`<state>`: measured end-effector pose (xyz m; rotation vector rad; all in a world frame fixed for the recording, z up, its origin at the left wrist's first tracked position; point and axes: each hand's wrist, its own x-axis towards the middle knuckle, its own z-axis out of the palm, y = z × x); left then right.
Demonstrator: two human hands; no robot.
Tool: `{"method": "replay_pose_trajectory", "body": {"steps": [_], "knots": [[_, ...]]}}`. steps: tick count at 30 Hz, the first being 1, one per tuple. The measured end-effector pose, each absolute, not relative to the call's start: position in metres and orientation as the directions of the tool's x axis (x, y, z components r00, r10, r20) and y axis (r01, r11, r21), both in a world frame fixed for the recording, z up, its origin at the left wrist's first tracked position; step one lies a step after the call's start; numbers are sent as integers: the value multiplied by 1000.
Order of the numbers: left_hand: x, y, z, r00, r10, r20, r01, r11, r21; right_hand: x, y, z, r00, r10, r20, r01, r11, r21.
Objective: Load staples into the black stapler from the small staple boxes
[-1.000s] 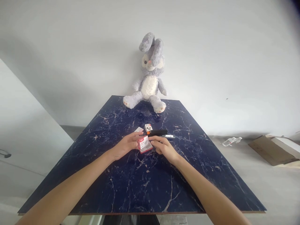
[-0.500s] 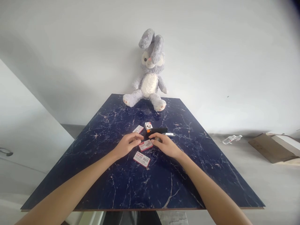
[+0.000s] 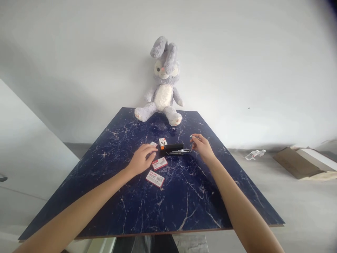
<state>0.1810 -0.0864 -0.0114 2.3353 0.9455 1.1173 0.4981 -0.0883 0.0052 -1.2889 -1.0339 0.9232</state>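
Note:
A black stapler point(image 3: 172, 147) with an orange end lies on the blue marbled table, its silvery metal tray point(image 3: 181, 152) showing along the near side. My left hand point(image 3: 143, 159) is open beside the stapler's orange end, thumb apart from the fingers, holding nothing I can see. Right of the stapler, my right hand point(image 3: 202, 147) is raised and pinches a small silvery piece point(image 3: 191, 136), too small to name surely. Two red-and-white boxes point(image 3: 159, 163) point(image 3: 155, 178) lie in front. Behind the stapler stands a small white box point(image 3: 162, 142); another box point(image 3: 153, 144) is partly covered by my left hand.
A grey plush rabbit point(image 3: 163, 98) sits at the table's far edge against the wall. To the right, on the floor, are a clear plastic bottle point(image 3: 255, 154) and a cardboard box point(image 3: 292, 163). The table point(image 3: 168, 211) narrows away from me.
My right hand has moved right and up, away from the boxes, with a small piece between its fingertips. The stapler's metal tray is now more exposed. My left hand has shifted slightly.

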Motion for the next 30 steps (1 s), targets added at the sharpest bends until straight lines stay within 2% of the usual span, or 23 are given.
{"method": "replay_pose_trajectory", "body": {"steps": [5, 11, 15, 18, 21, 23, 27, 30], "knots": [[199, -53, -14, 423, 682, 597, 462, -729, 506, 531, -79, -16, 269, 962, -41, -106, -13, -994], [205, -38, -19, 303, 745, 595, 549, -647, 530, 541, -83, -27, 183, 981, -71, -160, -42, -986], [204, -41, -18, 422, 698, 578, 508, -711, 487, 541, -81, -29, 207, 975, -78, -182, -40, -983], [205, -43, -14, 486, 671, 559, 450, -741, 499, 541, -82, -31, 222, 970, -103, -148, -71, -986], [205, -43, -11, 477, 692, 542, 441, -722, 533, 543, -84, -31, 224, 969, -101, -21, -98, -995], [205, -42, -12, 484, 696, 531, 449, -718, 532, 545, -86, -29, 244, 968, -53, 160, -94, -983], [206, -41, -14, 505, 680, 532, 469, -733, 492, 551, -87, -21, 218, 975, 53, 557, -79, -827], [206, -41, -14, 506, 672, 541, 481, -740, 470, 554, -88, -16, 207, 973, 97, 654, -64, -754]]}}
